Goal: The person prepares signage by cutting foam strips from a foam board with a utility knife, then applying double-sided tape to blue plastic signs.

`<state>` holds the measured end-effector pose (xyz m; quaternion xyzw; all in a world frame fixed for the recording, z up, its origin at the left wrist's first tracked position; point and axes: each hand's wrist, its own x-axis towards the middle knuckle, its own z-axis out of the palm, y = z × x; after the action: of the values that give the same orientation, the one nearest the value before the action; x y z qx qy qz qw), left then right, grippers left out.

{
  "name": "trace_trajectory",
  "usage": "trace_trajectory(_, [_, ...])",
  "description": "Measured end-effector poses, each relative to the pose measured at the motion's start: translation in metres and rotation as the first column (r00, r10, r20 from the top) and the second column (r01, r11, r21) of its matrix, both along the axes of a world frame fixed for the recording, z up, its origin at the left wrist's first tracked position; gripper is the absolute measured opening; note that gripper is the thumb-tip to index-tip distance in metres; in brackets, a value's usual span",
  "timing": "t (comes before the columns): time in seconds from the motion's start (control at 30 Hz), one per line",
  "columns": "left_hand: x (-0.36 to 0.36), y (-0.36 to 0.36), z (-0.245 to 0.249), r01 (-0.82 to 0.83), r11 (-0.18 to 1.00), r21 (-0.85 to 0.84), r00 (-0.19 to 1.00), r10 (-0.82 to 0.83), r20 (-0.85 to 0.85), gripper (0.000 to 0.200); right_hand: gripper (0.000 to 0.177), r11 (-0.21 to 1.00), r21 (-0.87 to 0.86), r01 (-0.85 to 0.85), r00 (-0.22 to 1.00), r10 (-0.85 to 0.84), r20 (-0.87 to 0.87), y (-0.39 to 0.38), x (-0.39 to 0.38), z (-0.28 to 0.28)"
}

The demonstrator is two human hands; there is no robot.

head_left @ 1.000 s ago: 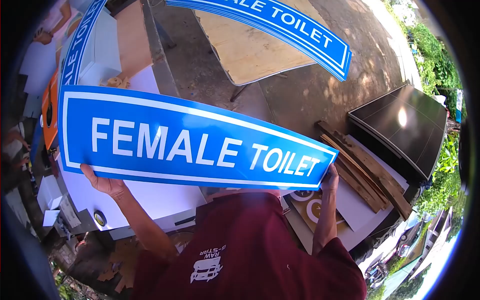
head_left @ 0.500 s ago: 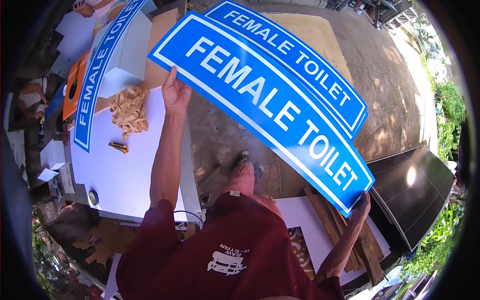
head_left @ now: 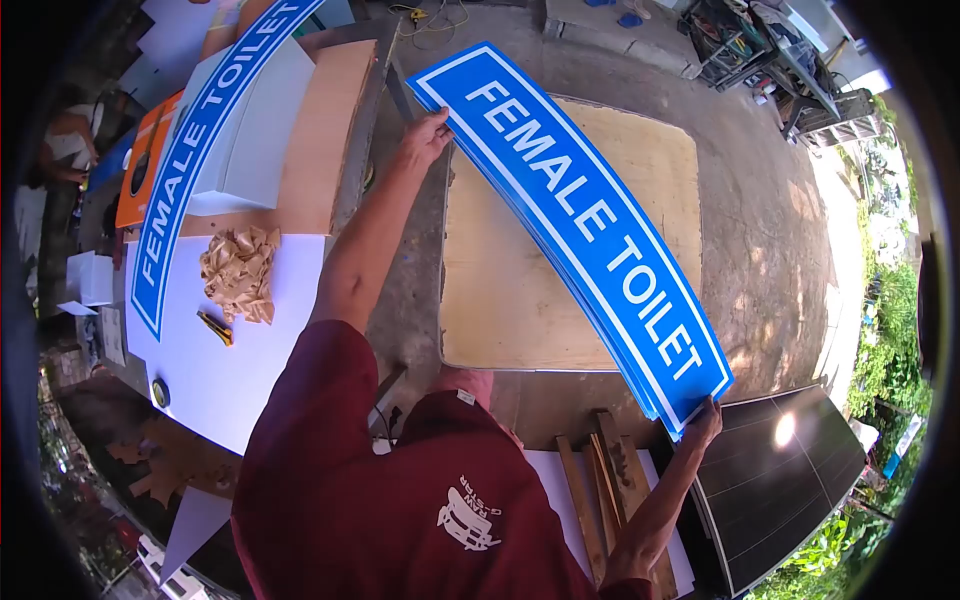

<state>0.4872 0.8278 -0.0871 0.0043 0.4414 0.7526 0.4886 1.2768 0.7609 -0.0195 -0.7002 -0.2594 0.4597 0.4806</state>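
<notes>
A stack of blue signs [head_left: 590, 220] with white "FEMALE TOILET" lettering is held over a pale wooden board [head_left: 500, 275]. My left hand [head_left: 428, 138] grips the upper left end, fingers closed on the edge. The lower right end is in my right hand [head_left: 706, 422], closed on the corner. More than one sheet edge shows along the stack's lower side. Another blue sign [head_left: 200, 150] lies at the left, reaching over a white box [head_left: 250, 135] and a white table surface [head_left: 265, 370].
Crumpled brown paper [head_left: 240, 272], a yellow cutter [head_left: 215, 328] and a tape roll [head_left: 161, 392] lie on the white surface. Wooden planks [head_left: 625, 480] and a dark panel [head_left: 785, 480] are at lower right. Another person [head_left: 72, 140] is at far left.
Both hands have brought the held signs over the wooden board. The sign that stuck out behind the front one now lines up closely with it. The view has shifted.
</notes>
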Motion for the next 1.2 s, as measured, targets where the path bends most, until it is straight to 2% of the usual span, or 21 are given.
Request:
trace_trajectory(0.13, [-0.012,0.026,-0.009,0.062,0.992,-0.107,0.987,-0.077,-0.138,0.014,0.028,0.999,-0.032,-0.021,0.994,0.024,0.102,0.021,-0.015,-0.014])
trace_trajectory(0.2, [-0.014,0.03,-0.017,0.014,0.991,-0.134,0.987,-0.036,-0.159,0.014,0.028,0.996,-0.066,-0.054,0.981,0.065,0.183,0.023,-0.023,-0.017])
trace_trajectory(0.3, [-0.014,0.032,-0.018,-0.054,0.977,-0.205,0.974,0.007,-0.225,0.016,0.028,0.997,-0.074,0.02,0.999,-0.017,0.031,0.025,-0.033,-0.016])
trace_trajectory(0.33, [-0.013,0.033,-0.013,-0.077,0.97,-0.232,0.967,0.016,-0.253,0.018,0.029,0.998,-0.068,-0.01,1.0,0.011,0.006,0.026,-0.024,-0.024])
trace_trajectory(0.43, [-0.007,0.034,0.006,-0.157,0.896,-0.415,0.936,0.002,-0.351,0.026,0.031,0.998,-0.061,-0.034,0.999,0.036,0.028,0.029,-0.012,-0.04])
trace_trajectory(0.47, [-0.003,0.034,0.015,-0.166,0.854,-0.493,0.902,-0.071,-0.427,0.028,0.031,0.995,-0.052,-0.08,0.994,0.083,0.066,0.028,-0.014,-0.036])
trace_trajectory(0.57, [-0.007,0.027,0.06,-0.103,0.617,-0.78,0.711,-0.503,-0.491,0.04,0.032,0.997,-0.018,-0.072,0.996,0.071,-0.053,0.032,-0.007,-0.051])
trace_trajectory(0.63, [-0.028,0.034,0.046,-0.412,0.378,-0.829,0.332,-0.785,-0.523,0.051,0.034,0.996,-0.02,-0.088,0.994,0.089,0.06,0.031,-0.023,-0.043])
trace_trajectory(0.67, [-0.019,0.031,0.065,-0.549,0.336,-0.765,0.234,-0.817,-0.527,0.055,0.035,0.991,-0.018,-0.13,0.99,0.131,0.058,0.024,-0.02,-0.047])
trace_trajectory(0.7, [-0.031,0.036,0.062,-0.586,0.356,-0.728,0.161,-0.829,-0.535,0.054,0.029,0.995,-0.07,-0.075,0.978,0.087,0.188,0.027,-0.027,-0.044])
trace_trajectory(0.73, [-0.037,0.045,0.068,-0.591,0.342,-0.731,0.141,-0.848,-0.51,0.056,0.029,0.992,-0.042,-0.123,0.972,0.129,0.195,0.025,-0.027,-0.044])
trace_trajectory(0.77, [-0.044,0.044,0.071,-0.594,0.428,-0.681,0.069,-0.816,-0.573,0.06,0.028,0.989,-0.087,-0.116,0.974,0.13,0.183,0.021,-0.031,-0.04])
trace_trajectory(0.8, [-0.084,0.052,0.031,-0.632,0.551,-0.545,-0.11,-0.76,-0.64,0.07,0.027,0.992,-0.043,-0.115,0.961,0.122,0.249,0.02,-0.026,-0.049])
trace_trajectory(0.83, [-0.094,0.059,0.029,-0.603,0.548,-0.58,-0.116,-0.779,-0.616,0.084,0.027,0.981,-0.09,-0.171,0.934,0.19,0.304,0.02,-0.022,-0.047])
trace_trajectory(0.87, [-0.116,0.067,0.02,-0.527,0.596,-0.606,-0.178,-0.775,-0.607,0.094,0.028,0.984,-0.13,-0.119,0.911,0.16,0.379,0.022,-0.025,-0.046])
trace_trajectory(0.9, [-0.135,0.073,0.002,-0.468,0.617,-0.633,-0.18,-0.768,-0.615,0.096,0.029,0.982,-0.171,-0.078,0.884,0.148,0.444,0.02,-0.027,-0.046])
trace_trajectory(0.97, [-0.154,0.079,-0.015,-0.403,0.617,-0.676,-0.184,-0.778,-0.6,0.096,0.035,0.982,-0.181,-0.048,0.901,0.121,0.417,0.02,-0.023,-0.043])
trace_trajectory(1.0, [-0.15,0.081,-0.009,-0.297,0.608,-0.737,-0.12,-0.789,-0.603,0.095,0.054,0.972,-0.233,0.031,0.824,0.106,0.557,0.018,-0.019,-0.051])
trace_trajectory(1.03, [-0.154,0.085,-0.009,-0.19,0.592,-0.783,-0.054,-0.803,-0.594,0.093,0.06,0.971,-0.237,0.017,0.789,0.133,0.6,0.018,-0.012,-0.057])
trace_trajectory(1.1, [-0.149,0.09,-0.009,-0.108,0.607,-0.787,-0.019,-0.793,-0.609,0.077,0.06,0.963,-0.267,-0.032,0.891,0.149,0.43,0.017,-0.004,-0.055])
trace_trajectory(1.2, [-0.132,0.085,-0.002,-0.087,0.656,-0.749,0.04,-0.749,-0.661,0.059,0.053,0.989,-0.149,0.004,0.958,0.038,0.283,0.012,-0.002,-0.056])
